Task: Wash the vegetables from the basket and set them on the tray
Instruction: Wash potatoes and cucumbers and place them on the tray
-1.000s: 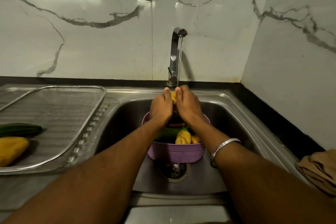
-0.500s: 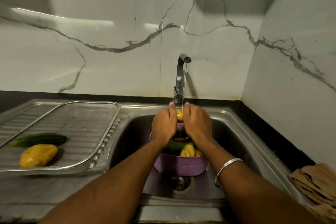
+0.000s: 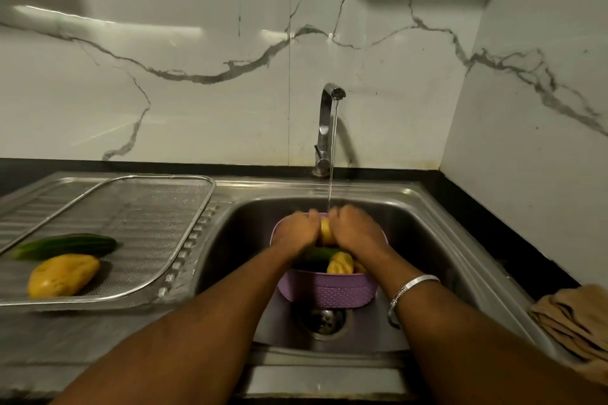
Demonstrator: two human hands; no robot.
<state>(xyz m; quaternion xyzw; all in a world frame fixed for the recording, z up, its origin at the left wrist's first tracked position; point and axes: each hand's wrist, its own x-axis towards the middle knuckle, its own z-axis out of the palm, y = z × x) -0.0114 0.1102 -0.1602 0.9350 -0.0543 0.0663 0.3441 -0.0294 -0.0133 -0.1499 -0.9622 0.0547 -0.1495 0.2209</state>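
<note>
Sink point(image 3: 427, 227), tap point(image 3: 325, 128) running. Mesh tray point(image 3: 184, 260) on counter, cucumber point(image 3: 65, 245) already there. Purple basket point(image 3: 329, 293) under stream. Left hand point(image 3: 296, 230), right hand point(image 3: 357, 228) clasp yellow vegetable point(image 3: 325, 232). Best: turn it fully under water, rub all sides.

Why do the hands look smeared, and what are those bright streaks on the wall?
Head view: the left hand and right hand are motion-blurred around the small yellow vegetable; the streaks are lamp glare on the glossy white marble wall; the wide lens bends the straight edges.
</note>
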